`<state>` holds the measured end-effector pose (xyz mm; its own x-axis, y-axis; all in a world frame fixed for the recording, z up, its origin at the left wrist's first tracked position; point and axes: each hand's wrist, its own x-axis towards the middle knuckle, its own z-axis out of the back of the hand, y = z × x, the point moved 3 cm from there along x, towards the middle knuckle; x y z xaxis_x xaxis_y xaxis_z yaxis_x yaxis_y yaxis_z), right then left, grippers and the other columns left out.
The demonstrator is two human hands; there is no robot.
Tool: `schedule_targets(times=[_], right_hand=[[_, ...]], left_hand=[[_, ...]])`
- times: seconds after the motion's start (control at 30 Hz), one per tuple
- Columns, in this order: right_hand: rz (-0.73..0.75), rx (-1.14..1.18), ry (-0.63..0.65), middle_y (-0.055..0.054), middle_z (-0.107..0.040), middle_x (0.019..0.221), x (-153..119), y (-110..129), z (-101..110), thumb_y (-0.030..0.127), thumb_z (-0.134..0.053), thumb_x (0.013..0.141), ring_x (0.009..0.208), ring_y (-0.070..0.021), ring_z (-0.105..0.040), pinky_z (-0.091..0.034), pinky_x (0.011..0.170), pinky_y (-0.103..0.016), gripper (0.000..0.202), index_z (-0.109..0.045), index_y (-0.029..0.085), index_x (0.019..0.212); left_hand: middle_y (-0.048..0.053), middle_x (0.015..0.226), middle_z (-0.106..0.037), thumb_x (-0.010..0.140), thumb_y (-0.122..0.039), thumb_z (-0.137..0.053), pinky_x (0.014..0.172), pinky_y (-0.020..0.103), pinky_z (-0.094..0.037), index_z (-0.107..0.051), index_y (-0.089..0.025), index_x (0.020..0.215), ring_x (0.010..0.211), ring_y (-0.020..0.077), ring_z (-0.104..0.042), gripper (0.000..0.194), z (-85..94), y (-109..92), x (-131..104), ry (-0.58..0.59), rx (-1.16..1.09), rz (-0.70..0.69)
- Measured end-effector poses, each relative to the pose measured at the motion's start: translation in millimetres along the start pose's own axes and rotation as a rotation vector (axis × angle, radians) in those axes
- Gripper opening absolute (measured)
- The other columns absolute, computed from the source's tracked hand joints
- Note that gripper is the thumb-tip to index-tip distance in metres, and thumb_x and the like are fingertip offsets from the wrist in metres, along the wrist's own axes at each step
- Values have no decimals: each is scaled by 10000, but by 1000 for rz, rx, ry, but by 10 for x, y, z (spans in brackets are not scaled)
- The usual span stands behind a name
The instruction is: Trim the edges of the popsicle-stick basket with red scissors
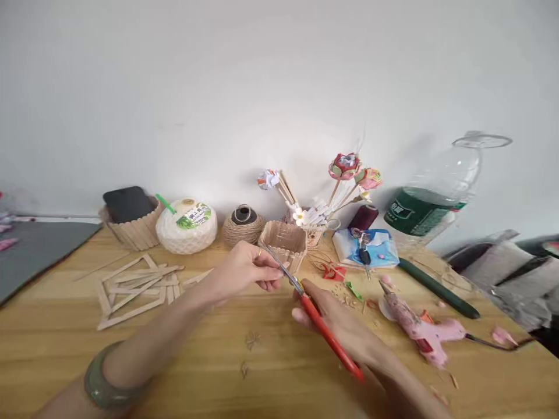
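Note:
Red-handled scissors (331,337) are held in my right hand (332,314), with their metal blades pointing up and left toward my left hand (251,270). The fingers of my left hand are pinched together beside the blades; whatever lies between them is too small to make out. Just behind both hands stands a square basket made of wooden sticks (285,241). Small scraps (252,340) lie on the wooden table (196,372) in front of my hands.
Popsicle sticks (131,317) lie at the left. Behind stand a stick holder (133,233), a wrapped coconut (187,233), twine (243,231) and paper flowers (345,167). At the right are a pink glue gun (421,331), a green tube (439,289) and a large bottle (425,209).

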<state>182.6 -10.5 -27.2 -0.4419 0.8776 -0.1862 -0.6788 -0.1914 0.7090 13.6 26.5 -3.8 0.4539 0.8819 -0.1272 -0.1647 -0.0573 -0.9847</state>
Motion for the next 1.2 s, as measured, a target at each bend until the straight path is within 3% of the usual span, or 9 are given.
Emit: schedule_targets(times=[0.27,0.43,0.6,0.73,0.83,0.9,0.97,1.07,1.2], right_hand=[[-162,-84,108,-27,-547,740,-53,-83,82,604,-384,813,661,-180,-473,-377,615,-316,425,-425,192,714],[-179,-117,145,-44,-597,789,-33,-160,143,599,-392,813,699,-201,-523,-380,624,-324,432,-489,186,732],[-213,-127,141,-17,-573,691,21,-281,172,620,-429,781,615,-177,-512,-341,530,-279,446,-475,188,681],[-219,-135,121,0,-533,627,54,-339,192,628,-460,757,572,-163,-492,-335,512,-269,454,-460,192,631],[-186,-124,97,11,-480,611,55,-285,233,616,-467,759,569,-152,-459,-335,516,-263,444,-418,199,613],[-179,-110,95,21,-438,601,50,-239,258,600,-461,773,552,-139,-426,-322,491,-251,428,-392,205,624],[-188,-75,87,33,-401,586,47,-215,274,588,-460,783,526,-125,-392,-303,459,-236,414,-370,210,638],[-158,-8,74,47,-363,581,52,-208,275,571,-471,789,511,-110,-355,-286,442,-222,401,-352,213,654],[-102,17,68,44,-356,608,41,-174,269,576,-464,791,532,-106,-334,-288,450,-217,401,-359,209,667]], left_hand=[[20,587,-654,681,-176,-626,582,217,-448,-657,-114,617,548,93,-572,94,-78,223,91,-30,-88,186],[24,615,-657,665,-190,-645,619,228,-451,-668,-110,657,572,96,-576,84,-127,396,141,-33,-194,222],[28,650,-664,672,-234,-644,653,230,-459,-653,-117,666,596,93,-581,118,-150,473,183,-41,-181,237],[40,654,-680,665,-266,-646,630,236,-462,-657,-125,644,581,101,-580,143,-107,484,198,33,-104,226],[49,643,-688,643,-278,-650,580,250,-463,-683,-132,654,579,131,-594,150,23,457,196,195,164,200],[37,627,-682,619,-283,-663,558,250,-455,-700,-144,680,602,155,-601,156,173,422,195,228,338,167],[28,676,-686,635,-310,-645,566,247,-442,-705,-154,722,638,164,-596,189,354,368,201,138,438,115],[29,808,-697,722,-366,-553,613,249,-434,-691,-167,832,709,171,-601,266,591,280,201,-88,609,31],[41,897,-693,770,-297,-474,676,260,-432,-667,-187,904,790,183,-613,259,772,195,161,-323,937,-18]])
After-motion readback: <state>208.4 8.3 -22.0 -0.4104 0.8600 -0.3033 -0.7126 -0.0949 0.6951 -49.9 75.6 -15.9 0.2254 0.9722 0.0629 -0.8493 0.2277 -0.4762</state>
